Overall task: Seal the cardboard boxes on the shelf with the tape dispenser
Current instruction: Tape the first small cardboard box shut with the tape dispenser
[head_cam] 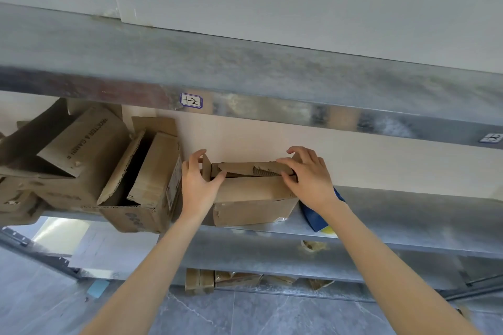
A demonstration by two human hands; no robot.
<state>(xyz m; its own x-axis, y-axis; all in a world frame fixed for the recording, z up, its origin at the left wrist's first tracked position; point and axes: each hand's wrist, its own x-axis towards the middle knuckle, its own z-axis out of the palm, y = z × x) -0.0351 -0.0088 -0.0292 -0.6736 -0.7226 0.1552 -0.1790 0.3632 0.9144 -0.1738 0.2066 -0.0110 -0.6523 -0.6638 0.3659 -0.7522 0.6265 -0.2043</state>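
Brown cardboard is filling the middle of the head view: a small cardboard box (253, 198) is sitting on the near edge of the metal shelf (394, 215), with both bare arms reaching up to it from below. The left hand (197, 185) is clasping the box's left end, its fingers going up behind the upright side flap and its thumb wrapping across the near top corner. The right hand (307, 174) is gripping the right end, with bent fingers lying over the torn top flap and the thumb tucking against the near edge under it. So the box is lying directly between the two hands, touched by both.

Just right of the box, partly behind the right wrist, a blue object (315, 217) with a yellow patch is lying on the shelf; too little is showing to tell what it is. To the left, two open boxes (144, 179) are leaning together with their flaps hanging loose. Above, the upper shelf (245, 71) is carrying a handwritten label (191, 100). Grey floor tiles (272, 313) are showing below.
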